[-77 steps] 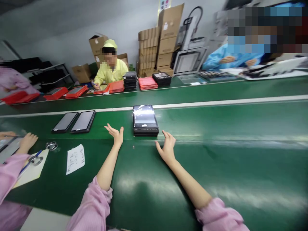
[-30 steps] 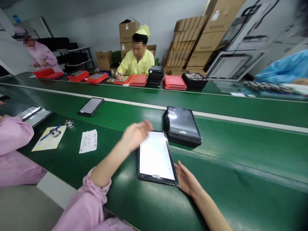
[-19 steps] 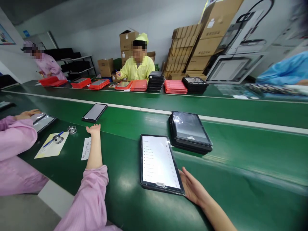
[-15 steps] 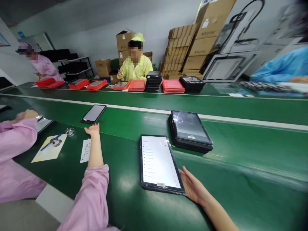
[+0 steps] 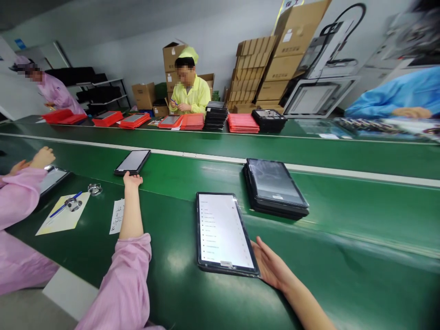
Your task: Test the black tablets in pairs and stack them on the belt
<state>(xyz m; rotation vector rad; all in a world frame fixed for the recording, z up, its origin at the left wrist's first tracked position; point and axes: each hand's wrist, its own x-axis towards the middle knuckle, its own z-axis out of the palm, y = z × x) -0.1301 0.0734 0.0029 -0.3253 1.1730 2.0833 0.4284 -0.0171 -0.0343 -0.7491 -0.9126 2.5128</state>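
Note:
A lit tablet (image 5: 225, 231), its white screen showing a list, lies in front of me on the green bench. My right hand (image 5: 271, 266) is at its lower right edge, thumb raised beside it and fingers partly hidden behind the edge. Farther off on the left, my left hand (image 5: 133, 179) reaches to the near edge of a second tablet (image 5: 133, 160) with a pale screen. That hand is palm up with its fingers apart, at or touching the edge. Right of the lit tablet stands a stack of dark tablets (image 5: 277, 183).
At left, a co-worker's hands (image 5: 43, 157) are over another tablet (image 5: 51, 179). Nearby are a yellow sheet (image 5: 65, 217), a blue pen (image 5: 57, 212) and a handwritten note (image 5: 117, 217). Red sleeves (image 5: 243, 123) and black trays (image 5: 270, 120) line the far side, where a person in yellow (image 5: 190, 94) sits.
My left hand has come up to the edge of the pale-screened tablet. The stack has shifted slightly right relative to the lit tablet. My right hand stays at the lit tablet.

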